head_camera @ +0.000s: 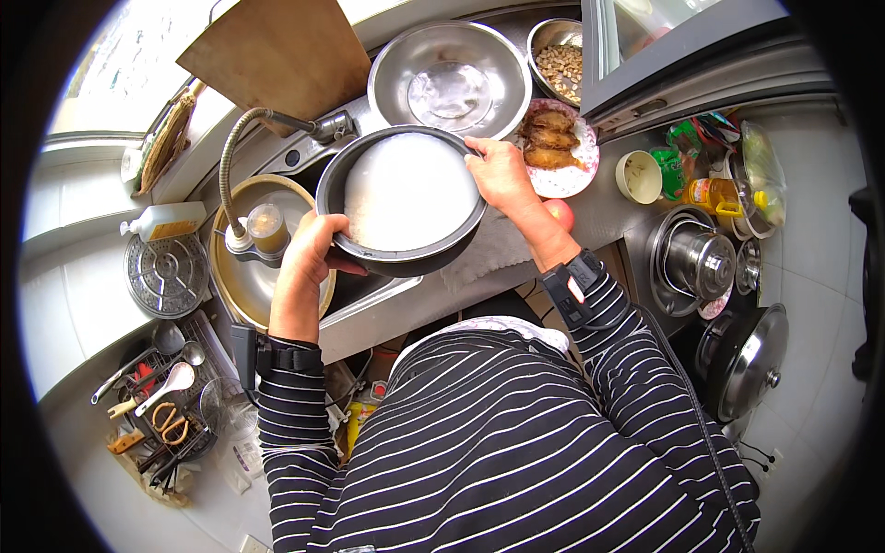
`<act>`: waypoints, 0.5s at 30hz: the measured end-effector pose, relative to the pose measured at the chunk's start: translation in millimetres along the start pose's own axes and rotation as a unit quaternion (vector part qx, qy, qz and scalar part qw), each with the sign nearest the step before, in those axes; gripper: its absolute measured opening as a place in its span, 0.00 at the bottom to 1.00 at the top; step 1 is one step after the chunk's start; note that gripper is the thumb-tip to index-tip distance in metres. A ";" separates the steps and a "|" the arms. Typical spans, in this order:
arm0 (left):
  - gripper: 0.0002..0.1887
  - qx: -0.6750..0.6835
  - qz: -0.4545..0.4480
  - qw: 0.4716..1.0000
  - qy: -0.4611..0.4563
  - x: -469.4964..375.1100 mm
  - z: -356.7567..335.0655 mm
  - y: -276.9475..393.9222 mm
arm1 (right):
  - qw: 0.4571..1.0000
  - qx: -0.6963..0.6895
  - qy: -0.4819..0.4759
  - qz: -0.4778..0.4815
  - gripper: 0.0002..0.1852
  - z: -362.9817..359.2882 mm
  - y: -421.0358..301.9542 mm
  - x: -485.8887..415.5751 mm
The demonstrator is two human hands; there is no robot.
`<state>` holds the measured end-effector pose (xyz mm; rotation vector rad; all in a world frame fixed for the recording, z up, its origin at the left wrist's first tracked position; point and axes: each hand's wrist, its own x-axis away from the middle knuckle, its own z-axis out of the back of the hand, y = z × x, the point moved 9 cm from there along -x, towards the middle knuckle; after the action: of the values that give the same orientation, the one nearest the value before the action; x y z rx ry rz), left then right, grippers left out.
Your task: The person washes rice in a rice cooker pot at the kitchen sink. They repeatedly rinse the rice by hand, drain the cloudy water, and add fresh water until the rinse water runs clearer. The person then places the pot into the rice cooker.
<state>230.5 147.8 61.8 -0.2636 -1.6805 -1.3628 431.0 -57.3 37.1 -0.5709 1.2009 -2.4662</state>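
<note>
I hold a dark inner cooking pot (435, 257) over the sink edge, with cloudy white water (418, 193) inside. Some rice grains (363, 218) show through on the water's left side. My left hand (304, 266) grips the pot's near left rim, thumb on top and fingers beneath. At the far right rim, my right hand (501, 173) is closed on the edge; its fingers are partly hidden. The pot tilts slightly. Below it and to the left, a metal basin (231, 283) sits in the sink, under the flexible faucet (225, 162) with its filter head.
Behind the pot stand a large steel bowl (449, 83), a bowl of peanuts (560, 66) and a plate (563, 181) of browned food. An open window frame (691, 69) juts in at upper right. Steel pots (695, 256) stand right; utensils (169, 387) lie left.
</note>
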 end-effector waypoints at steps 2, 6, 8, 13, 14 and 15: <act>0.13 -0.012 0.018 1.000 -0.010 -3.8 -1.2 6.6 | 1.000 -0.017 -0.005 -0.003 0.21 -1.1 4.3 -5.2; 0.13 -0.037 0.023 0.999 -0.024 -7.7 -7.0 24.4 | 0.999 -0.033 0.009 0.014 0.19 -2.6 10.0 -11.6; 0.14 -0.027 0.025 0.999 -0.002 -6.1 -5.1 32.5 | 0.999 -0.040 0.010 0.012 0.18 -4.6 13.4 -15.0; 0.13 -0.071 0.039 0.997 0.016 -4.9 -3.2 51.4 | 0.998 -0.059 -0.015 -0.006 0.19 -10.4 17.9 -22.9; 0.13 -0.073 0.041 0.996 0.017 -5.8 -4.1 53.9 | 0.998 -0.064 -0.017 -0.009 0.19 -10.5 17.9 -23.6; 0.13 -0.086 0.048 0.995 0.018 -6.7 -4.2 55.4 | 0.998 -0.061 -0.027 -0.014 0.20 -11.6 18.1 -23.9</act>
<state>272.9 166.7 93.0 -0.4117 -1.5027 -1.4339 448.1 -49.1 11.2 -0.6883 1.3386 -2.3958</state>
